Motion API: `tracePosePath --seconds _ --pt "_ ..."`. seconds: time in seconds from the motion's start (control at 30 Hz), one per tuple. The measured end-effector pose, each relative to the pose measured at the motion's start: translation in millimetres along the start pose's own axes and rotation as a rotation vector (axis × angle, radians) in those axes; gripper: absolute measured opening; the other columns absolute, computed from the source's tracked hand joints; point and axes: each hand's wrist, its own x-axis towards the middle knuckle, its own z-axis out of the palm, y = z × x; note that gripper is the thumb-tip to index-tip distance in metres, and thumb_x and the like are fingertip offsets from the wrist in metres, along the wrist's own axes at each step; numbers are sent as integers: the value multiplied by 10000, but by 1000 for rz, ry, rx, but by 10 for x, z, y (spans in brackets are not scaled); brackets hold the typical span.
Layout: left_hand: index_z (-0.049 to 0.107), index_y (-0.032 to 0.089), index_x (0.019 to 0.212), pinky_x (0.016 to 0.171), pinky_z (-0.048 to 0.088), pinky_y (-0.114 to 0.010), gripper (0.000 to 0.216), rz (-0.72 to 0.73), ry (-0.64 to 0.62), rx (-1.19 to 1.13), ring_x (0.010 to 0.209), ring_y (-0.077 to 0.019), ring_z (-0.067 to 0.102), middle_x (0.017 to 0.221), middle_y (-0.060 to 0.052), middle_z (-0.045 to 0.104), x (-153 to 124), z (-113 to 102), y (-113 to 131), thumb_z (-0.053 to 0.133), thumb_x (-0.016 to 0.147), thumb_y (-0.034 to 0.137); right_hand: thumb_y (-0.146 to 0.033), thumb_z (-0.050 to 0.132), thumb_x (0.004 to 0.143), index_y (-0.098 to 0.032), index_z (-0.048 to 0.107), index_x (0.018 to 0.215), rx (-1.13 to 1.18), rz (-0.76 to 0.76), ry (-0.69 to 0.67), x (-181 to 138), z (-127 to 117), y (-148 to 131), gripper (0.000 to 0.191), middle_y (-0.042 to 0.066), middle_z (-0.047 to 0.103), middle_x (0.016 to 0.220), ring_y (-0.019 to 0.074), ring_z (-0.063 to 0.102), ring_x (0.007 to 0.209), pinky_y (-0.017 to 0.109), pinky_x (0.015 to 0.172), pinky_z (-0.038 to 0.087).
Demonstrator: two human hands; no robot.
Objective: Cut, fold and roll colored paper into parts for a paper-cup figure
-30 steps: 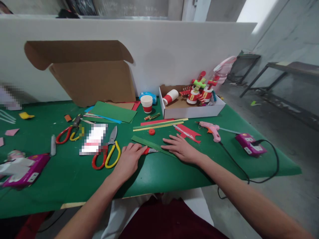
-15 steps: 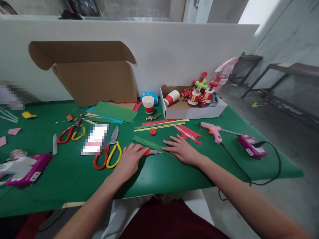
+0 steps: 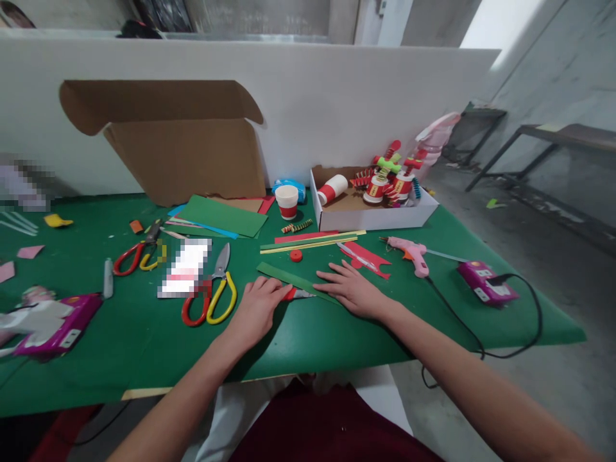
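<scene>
My left hand (image 3: pixel 256 309) is closed around a utility knife (image 3: pixel 302 294), with part of its red handle and the pale blade showing past the fingers. The blade points right, along the near edge of a green paper strip (image 3: pixel 276 272) lying flat on the table. My right hand (image 3: pixel 352 289) lies palm down with spread fingers over the strip's right end. Beyond the strip are a small red disc (image 3: pixel 296 255), thin yellow and green paper strips (image 3: pixel 312 242) and cut red paper (image 3: pixel 368 256). Scissors (image 3: pixel 220 282) with red and yellow handles rest left of my left hand.
A white box (image 3: pixel 375 221) with decorated paper cups stands at the back right, beside an upright paper cup (image 3: pixel 287 202). A pink glue gun (image 3: pixel 409 252) with a cord lies to the right. Stacked coloured paper (image 3: pixel 221 216) and pliers (image 3: pixel 144 249) are at left.
My left hand has shifted slightly to the right along the strip with the utility knife. The right hand stays in place. The view has moved a little.
</scene>
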Motion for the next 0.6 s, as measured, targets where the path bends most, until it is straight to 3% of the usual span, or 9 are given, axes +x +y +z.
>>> tracePosePath --seconds 0.6 --pt "565 216 1254 781 353 -369 495 1 -41 -45 989 -239 446 1101 -89 593 18 -3 90 335 861 22 -222 366 949 -333 508 1337 4 -6 23 -3 21 4 427 -20 447 1448 274 302 1385 573 1128 194"
